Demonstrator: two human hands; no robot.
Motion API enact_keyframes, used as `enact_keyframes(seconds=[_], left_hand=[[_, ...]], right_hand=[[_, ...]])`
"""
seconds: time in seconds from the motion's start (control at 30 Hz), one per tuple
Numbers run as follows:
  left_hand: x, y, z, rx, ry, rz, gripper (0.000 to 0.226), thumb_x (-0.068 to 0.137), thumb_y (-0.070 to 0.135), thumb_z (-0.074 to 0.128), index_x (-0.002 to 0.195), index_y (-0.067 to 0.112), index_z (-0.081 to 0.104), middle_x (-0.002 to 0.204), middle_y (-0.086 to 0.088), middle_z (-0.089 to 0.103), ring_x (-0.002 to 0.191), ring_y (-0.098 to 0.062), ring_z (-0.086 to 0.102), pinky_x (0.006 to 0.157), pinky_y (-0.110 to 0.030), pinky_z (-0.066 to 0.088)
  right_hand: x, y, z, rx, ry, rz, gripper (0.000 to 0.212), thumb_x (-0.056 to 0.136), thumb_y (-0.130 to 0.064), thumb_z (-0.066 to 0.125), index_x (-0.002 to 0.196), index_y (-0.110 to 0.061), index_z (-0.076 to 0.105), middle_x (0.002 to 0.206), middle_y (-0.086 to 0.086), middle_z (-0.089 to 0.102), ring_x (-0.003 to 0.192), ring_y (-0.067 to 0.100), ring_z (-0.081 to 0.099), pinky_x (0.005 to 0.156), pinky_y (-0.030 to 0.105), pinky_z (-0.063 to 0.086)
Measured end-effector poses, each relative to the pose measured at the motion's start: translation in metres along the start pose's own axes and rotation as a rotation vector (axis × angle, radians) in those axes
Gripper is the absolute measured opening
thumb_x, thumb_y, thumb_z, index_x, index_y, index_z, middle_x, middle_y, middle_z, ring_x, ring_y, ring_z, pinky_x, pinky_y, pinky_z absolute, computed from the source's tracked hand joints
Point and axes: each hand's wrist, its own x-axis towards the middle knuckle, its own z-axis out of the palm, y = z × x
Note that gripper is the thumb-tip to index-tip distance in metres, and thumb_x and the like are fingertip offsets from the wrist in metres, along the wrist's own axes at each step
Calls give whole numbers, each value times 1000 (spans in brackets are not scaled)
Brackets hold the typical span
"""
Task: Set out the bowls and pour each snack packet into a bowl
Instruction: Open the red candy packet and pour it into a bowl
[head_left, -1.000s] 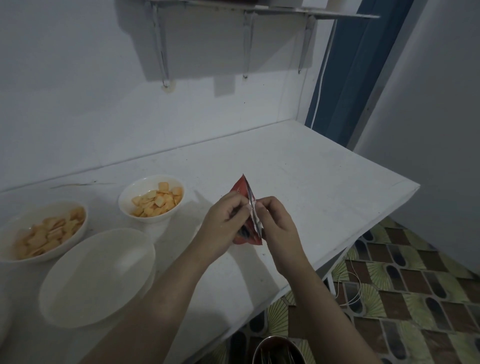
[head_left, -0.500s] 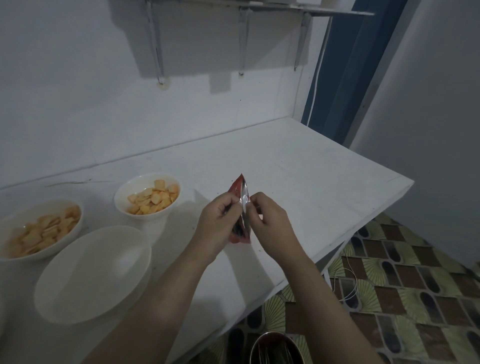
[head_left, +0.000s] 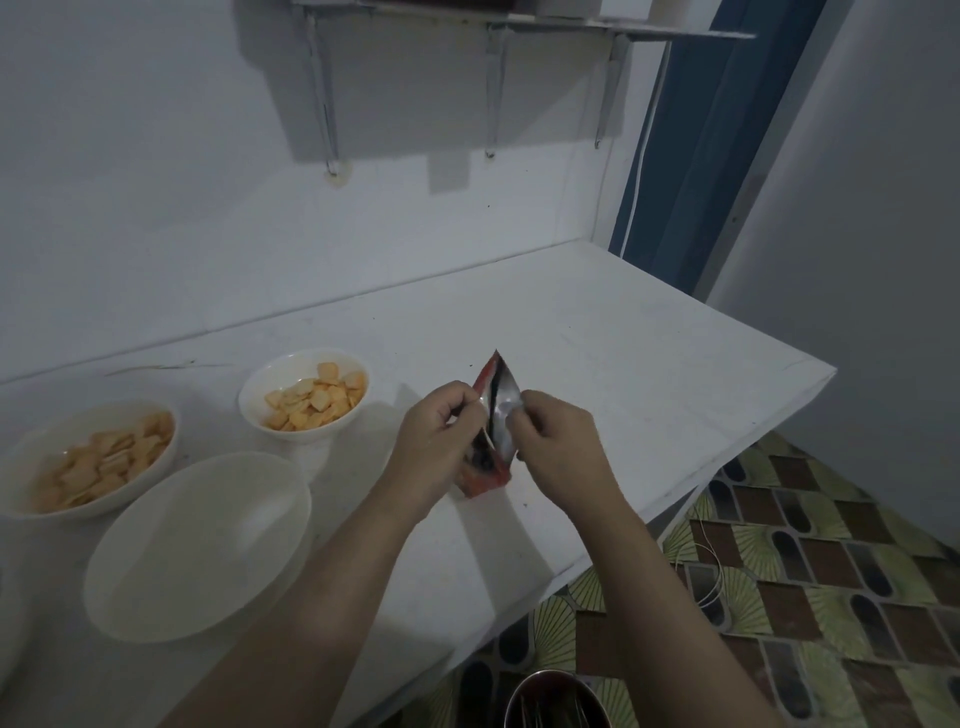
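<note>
Above the white desk (head_left: 597, 332), near its front edge, you hold a red snack packet (head_left: 491, 431) upright between both hands. Your left hand (head_left: 434, 441) pinches the packet's left wall, fingers curled, so that grip is closed on the packet. Your right hand (head_left: 558, 441) pinches the right wall in the same manner, its grip likewise closed on the packet. The mouth of the packet is parted, and its silver lining shows between your fingertips. The packet's lower end sits close to the desk; contact cannot be confirmed.

To the left of your hands, three white bowls stand on the desk. The small bowl (head_left: 304, 395), nearest the wall, holds orange square snacks. The far-left bowl (head_left: 88, 462) holds the same kind of snack and is partly cut off by the frame edge. The large bowl (head_left: 200, 540), nearest you, has nothing in it and stands just beside the other two.

On the wall above, a bracketed shelf (head_left: 519, 26) is mounted. Below the desk edge, a patterned tile floor (head_left: 831, 571) is visible, and a metal container (head_left: 556, 701) shows at the bottom of the view.
</note>
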Motion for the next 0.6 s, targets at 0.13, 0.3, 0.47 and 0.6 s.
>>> enact_keyframes(seconds=[0.13,0.3,0.47,0.6], left_hand=[[-8,-1,-1,24,165,97,24,90,6,52,66,13,51,60,15,48,60,-1,43,57,-11,35],[-15,7,11,-42,162,111,31,96,5,46,68,17,48,58,15,47,58,0,45,58,-13,36],[-2,8,7,-99,200,-22,24,102,20,39,81,16,51,75,11,53,77,-5,51,74,-23,43],[18,-6,3,-123,128,-352,32,103,39,34,95,19,57,96,0,62,97,-20,57,89,-35,45]], right_hand=[[2,1,-3,61,197,55,30,89,-21,44,73,4,48,64,17,52,62,33,55,61,56,54],[-10,-13,0,24,276,-64,31,97,-9,44,69,3,38,59,4,35,56,13,33,50,25,31],[-15,-17,-12,84,300,-121,28,99,-11,43,74,1,47,66,11,46,61,16,38,51,18,27],[-20,-24,-19,113,264,-207,26,99,-16,43,77,-6,53,69,6,52,63,17,47,52,25,33]])
